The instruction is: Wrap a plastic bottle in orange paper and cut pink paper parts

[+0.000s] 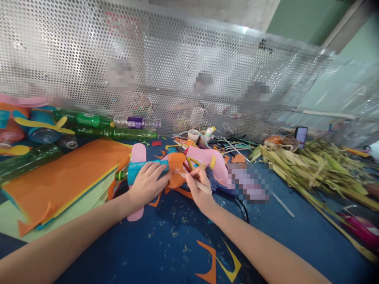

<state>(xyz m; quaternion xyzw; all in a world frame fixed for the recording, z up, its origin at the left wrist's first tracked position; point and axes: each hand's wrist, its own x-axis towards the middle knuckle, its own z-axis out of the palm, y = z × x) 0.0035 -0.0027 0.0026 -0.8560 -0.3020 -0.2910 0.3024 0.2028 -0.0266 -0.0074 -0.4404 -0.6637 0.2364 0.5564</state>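
A plastic bottle with a green cap (119, 175) lies on its side, wrapped in blue sheet (134, 173). A pink strip with rounded ends (138, 152) crosses it, and an orange cut-out piece (176, 163) stands at its right end. My left hand (149, 183) lies over the wrapped bottle, fingers pressed together on it and thumb near the orange piece. Pinched in my right hand (201, 189) is a slim white pen (204, 187), its tip at the orange piece. The bottle's underside is hidden.
Orange and coloured sheets (77, 169) lie left, below green bottles (94, 120). Pink sheet (207, 157) and a black cable (244, 209) are at right. Dry husks (322, 169) and a phone (301, 136) lie farther right. Orange scraps (209, 260) lie in front; a bubble-wrap screen (171, 51) hangs behind.
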